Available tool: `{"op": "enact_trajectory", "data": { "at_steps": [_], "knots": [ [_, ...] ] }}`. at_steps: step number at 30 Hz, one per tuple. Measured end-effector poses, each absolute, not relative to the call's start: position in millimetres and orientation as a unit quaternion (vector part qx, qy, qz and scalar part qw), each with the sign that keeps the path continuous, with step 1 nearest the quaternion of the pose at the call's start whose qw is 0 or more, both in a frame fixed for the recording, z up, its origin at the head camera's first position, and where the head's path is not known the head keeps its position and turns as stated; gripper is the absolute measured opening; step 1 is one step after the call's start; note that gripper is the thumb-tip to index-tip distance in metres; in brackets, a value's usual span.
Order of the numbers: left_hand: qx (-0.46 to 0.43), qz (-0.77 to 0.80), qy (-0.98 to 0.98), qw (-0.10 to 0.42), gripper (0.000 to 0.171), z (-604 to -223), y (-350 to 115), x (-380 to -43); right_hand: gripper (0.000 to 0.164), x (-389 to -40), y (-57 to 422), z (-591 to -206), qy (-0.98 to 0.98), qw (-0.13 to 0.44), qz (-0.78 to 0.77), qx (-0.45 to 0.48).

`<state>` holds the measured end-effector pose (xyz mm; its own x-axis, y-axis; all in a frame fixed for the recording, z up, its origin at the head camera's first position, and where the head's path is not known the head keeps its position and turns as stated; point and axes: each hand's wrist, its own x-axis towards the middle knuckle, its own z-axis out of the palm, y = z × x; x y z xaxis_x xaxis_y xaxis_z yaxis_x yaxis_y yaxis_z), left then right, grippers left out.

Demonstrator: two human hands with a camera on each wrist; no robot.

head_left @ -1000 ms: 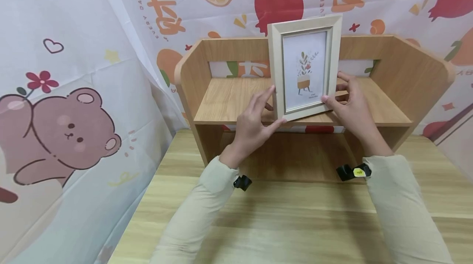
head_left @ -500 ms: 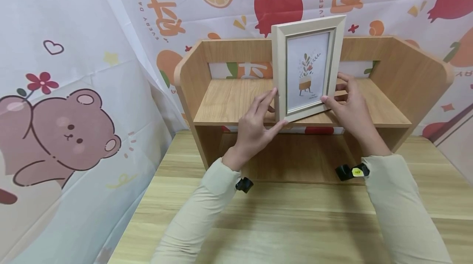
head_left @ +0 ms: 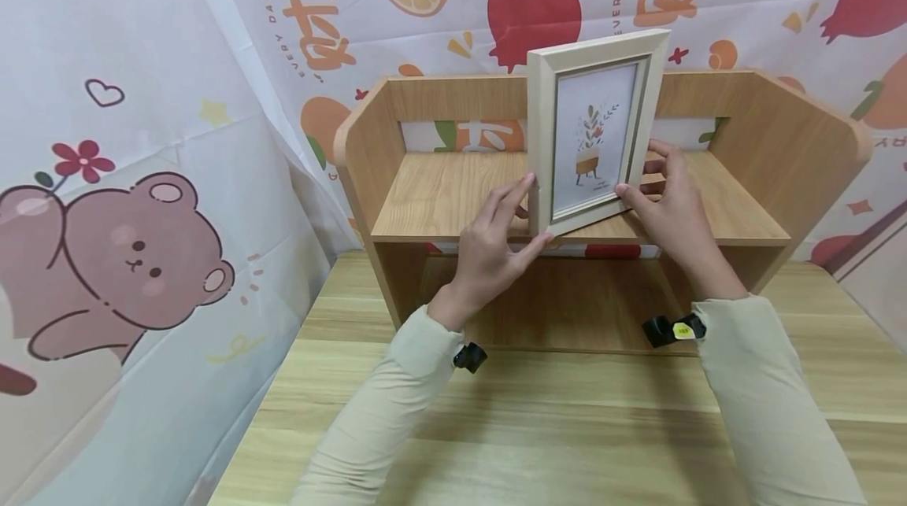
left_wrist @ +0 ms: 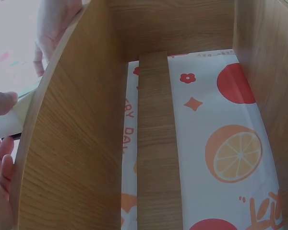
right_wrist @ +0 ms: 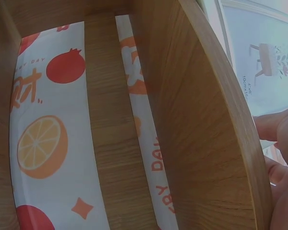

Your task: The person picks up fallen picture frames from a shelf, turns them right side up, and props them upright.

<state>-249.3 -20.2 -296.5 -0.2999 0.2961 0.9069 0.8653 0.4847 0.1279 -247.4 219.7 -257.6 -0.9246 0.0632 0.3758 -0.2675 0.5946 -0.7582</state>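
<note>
A cream picture frame [head_left: 542, 136] with a potted-plant print stands upright near the front edge of the upper shelf [head_left: 453, 191], turned at an angle. My left hand [head_left: 489, 250] grips its lower left side, thumb at the bottom corner and fingers along the side. At the lower right, my right hand [head_left: 669, 203] holds it with the thumb on the front and the fingers behind, partly hidden. In the left wrist view, the frame's corner [left_wrist: 21, 108] shows between thumb and fingers. The right wrist view shows the print [right_wrist: 266, 62] beside the right thumb.
The wooden desk shelf [head_left: 794, 128] has raised side panels, a slotted back and a lower compartment [head_left: 567, 301]. It stands on a wood-grain table [head_left: 538, 427]. Fruit-patterned cloth [head_left: 439, 42] hangs behind, and a bear-patterned cloth [head_left: 234, 136] hangs at the left.
The picture frame has shifted slightly right and turned, so its left side edge shows more. My left hand has moved right with it; my right hand has hardly moved.
</note>
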Motion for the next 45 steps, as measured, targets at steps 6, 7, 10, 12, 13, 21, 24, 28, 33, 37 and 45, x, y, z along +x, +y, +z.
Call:
{"op": "enact_trajectory", "data": {
  "at_steps": [6, 7, 10, 12, 13, 21, 24, 28, 33, 37, 45],
  "knots": [
    [-0.395, -0.313, -0.738, 0.449, 0.069, -296.9, -19.1, -249.4, 0.066, -246.7, 218.4, -258.8, -0.874, 0.197, 0.44, 0.063],
    [-0.396, -0.312, -0.738, 0.449, 0.068, -296.9, -19.0, -249.2, 0.067, -246.7, 218.1, -259.0, -0.873, 0.199, 0.44, 0.064],
    [-0.398, -0.31, -0.737, 0.45, 0.068, -297.2, -18.7, -248.9, 0.066, -246.8, 217.4, -259.6, -0.871, 0.202, 0.442, 0.066],
    [-0.399, -0.31, -0.736, 0.451, 0.067, -297.6, -18.4, -248.7, 0.066, -246.7, 216.9, -260.1, -0.871, 0.203, 0.442, 0.066],
    [-0.4, -0.308, -0.736, 0.451, 0.067, -297.8, -18.3, -248.7, 0.066, -246.7, 216.7, -260.3, -0.872, 0.203, 0.441, 0.066],
    [-0.402, -0.296, -0.734, 0.459, 0.065, -299.5, -16.5, -248.4, 0.067, -245.9, 215.1, -261.9, -0.877, 0.203, 0.433, 0.052],
    [-0.403, -0.291, -0.734, 0.462, 0.065, -300.2, -16.1, -248.8, 0.067, -246.5, 214.5, -262.4, -0.879, 0.202, 0.429, 0.045],
    [-0.401, -0.28, -0.738, 0.465, 0.066, -300.5, -15.4, -249.6, 0.068, -248.2, 213.4, -262.7, -0.883, 0.199, 0.423, 0.033],
    [-0.399, -0.27, -0.739, 0.472, 0.065, -301.3, -14.6, -251.2, 0.069, -250.9, 211.3, -262.8, -0.888, 0.197, 0.415, 0.023],
    [-0.397, -0.268, -0.737, 0.477, 0.065, -301.9, -14.3, -251.7, 0.068, -251.5, 210.1, -262.9, -0.893, 0.195, 0.406, 0.018],
    [-0.396, -0.271, -0.735, 0.479, 0.064, -301.7, -12.9, -251.4, 0.067, -250.6, 210.9, -260.5, -0.894, 0.19, 0.404, 0.029]
  ]
}}
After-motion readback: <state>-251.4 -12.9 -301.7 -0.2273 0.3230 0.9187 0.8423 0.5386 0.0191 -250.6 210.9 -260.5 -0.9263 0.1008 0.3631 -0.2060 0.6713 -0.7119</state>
